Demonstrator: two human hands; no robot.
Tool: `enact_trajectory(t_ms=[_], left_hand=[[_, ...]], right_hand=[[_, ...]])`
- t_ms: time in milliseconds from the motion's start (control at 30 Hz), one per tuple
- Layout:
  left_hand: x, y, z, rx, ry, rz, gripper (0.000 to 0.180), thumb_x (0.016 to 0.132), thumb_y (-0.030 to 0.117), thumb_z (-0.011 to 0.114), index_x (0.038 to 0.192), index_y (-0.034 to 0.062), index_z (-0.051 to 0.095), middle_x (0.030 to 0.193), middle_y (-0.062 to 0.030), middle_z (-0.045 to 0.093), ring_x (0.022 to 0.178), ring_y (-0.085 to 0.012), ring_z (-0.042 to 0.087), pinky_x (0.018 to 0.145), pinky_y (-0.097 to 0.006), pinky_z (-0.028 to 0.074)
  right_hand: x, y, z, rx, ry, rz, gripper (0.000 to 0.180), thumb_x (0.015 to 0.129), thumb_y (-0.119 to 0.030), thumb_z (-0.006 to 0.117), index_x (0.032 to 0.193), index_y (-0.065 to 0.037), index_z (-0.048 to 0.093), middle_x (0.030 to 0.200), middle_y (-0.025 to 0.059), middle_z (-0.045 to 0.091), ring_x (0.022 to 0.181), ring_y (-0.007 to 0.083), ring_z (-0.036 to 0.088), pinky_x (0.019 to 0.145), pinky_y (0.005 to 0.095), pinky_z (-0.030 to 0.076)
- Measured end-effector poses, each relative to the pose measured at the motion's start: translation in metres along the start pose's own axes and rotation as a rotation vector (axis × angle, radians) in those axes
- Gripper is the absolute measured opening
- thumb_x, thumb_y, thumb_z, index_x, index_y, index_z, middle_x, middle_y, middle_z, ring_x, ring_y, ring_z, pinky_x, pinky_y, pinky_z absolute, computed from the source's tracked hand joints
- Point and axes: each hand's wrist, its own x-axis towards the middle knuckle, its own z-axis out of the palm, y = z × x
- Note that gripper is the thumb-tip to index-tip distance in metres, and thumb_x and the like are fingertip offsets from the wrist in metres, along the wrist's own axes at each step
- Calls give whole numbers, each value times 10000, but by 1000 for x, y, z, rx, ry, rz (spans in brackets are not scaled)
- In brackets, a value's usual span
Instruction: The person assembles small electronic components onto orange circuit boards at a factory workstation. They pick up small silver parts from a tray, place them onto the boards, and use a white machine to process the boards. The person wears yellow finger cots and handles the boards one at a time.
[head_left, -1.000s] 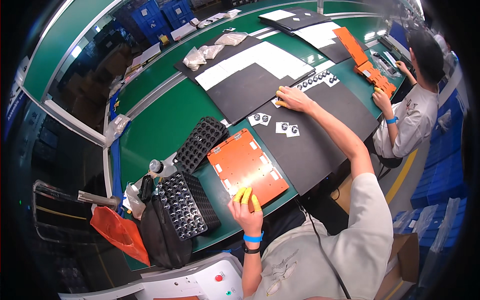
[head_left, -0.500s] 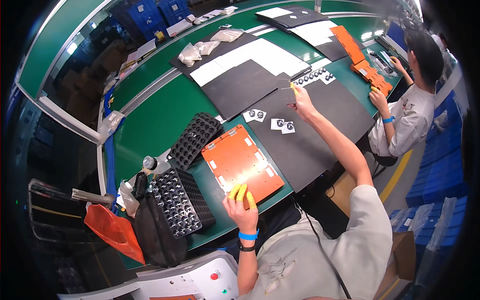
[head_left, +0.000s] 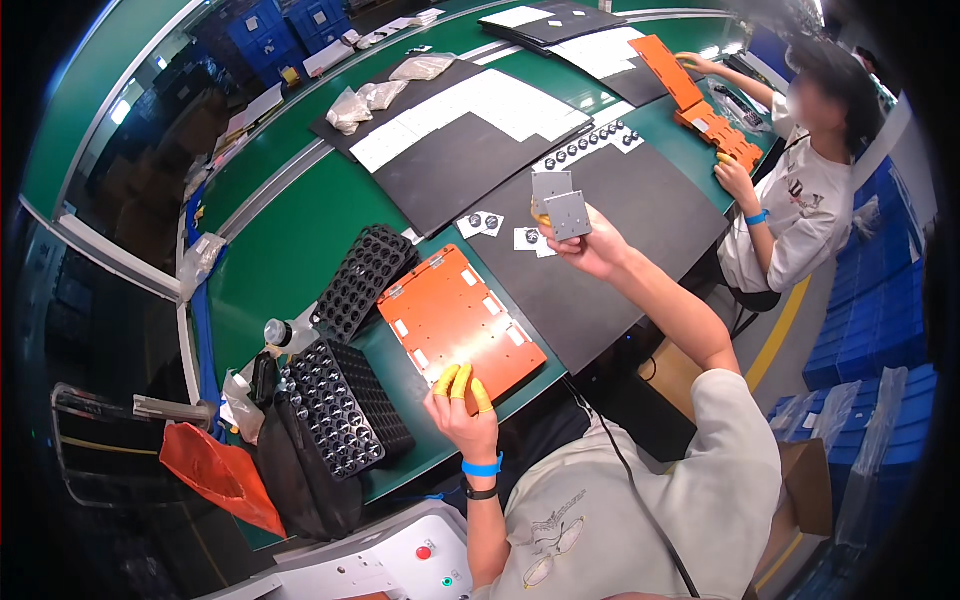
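Note:
My right hand (head_left: pixel 592 250) is raised over the dark mat, closed around two grey square metal plates (head_left: pixel 569 213) with small holes; one overlaps the other. My left hand (head_left: pixel 467 420) has yellow finger cots, its fingers spread on the near edge of an orange panel (head_left: pixel 465 320). That panel lies flat on the green table and has white rectangular patches, small holes and metal fittings along its far left edge. White square cards with black round parts (head_left: pixel 527 240) lie on the mat beyond the panel, partly behind my right hand.
Left of the panel stand black trays of round cells (head_left: pixel 335 410) and another black tray (head_left: pixel 365 280), beside a clear bottle (head_left: pixel 290 335). Dark boards (head_left: pixel 470 170) and white sheets (head_left: pixel 455 115) lie farther back. At right a co-worker handles an orange piece (head_left: pixel 720 140).
My right hand has turned, so the plates now face the camera, and it has shifted slightly left in view. The co-worker's far hand has moved up beside the orange piece.

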Motion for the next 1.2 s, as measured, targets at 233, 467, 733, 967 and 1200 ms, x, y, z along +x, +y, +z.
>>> enact_trajectory(t_ms=[233,467,733,967,1200], left_hand=[[1,3,0,-24,18,-13,224,836,29,711,1056,58,740,1112,-99,668,1080,-342,552,965,-436,460],[0,3,0,-31,14,-8,214,850,44,707,1061,63,740,1125,-99,667,1080,-341,551,962,-432,461],[-1,2,0,-41,12,-18,215,847,43,708,1058,64,742,1125,-100,667,1083,-341,550,961,-432,462],[-1,1,0,-27,2,-7,230,841,48,715,1068,65,746,1134,-95,666,1082,-338,553,961,-436,467],[0,0,0,-8,-6,-9,258,840,52,714,1096,73,744,1144,-91,664,1088,-341,552,964,-441,469]], right_hand=[[-10,-1,48,-196,86,-7,266,948,-213,683,1154,-88,571,935,-6,601,772,44,546,608,212,436],[-14,7,54,-190,-107,8,312,929,-275,735,1118,-92,569,866,-36,587,657,19,501,538,189,389],[-12,14,52,-156,-5,88,265,1001,-324,635,1099,-85,574,847,-27,571,644,19,497,509,193,389],[40,27,-50,-859,213,-229,319,1031,-333,589,1036,-16,620,779,12,610,679,63,569,560,244,457],[66,-3,-118,-1825,388,-289,317,934,-338,686,1038,-43,634,790,186,687,737,346,678,678,421,523]])
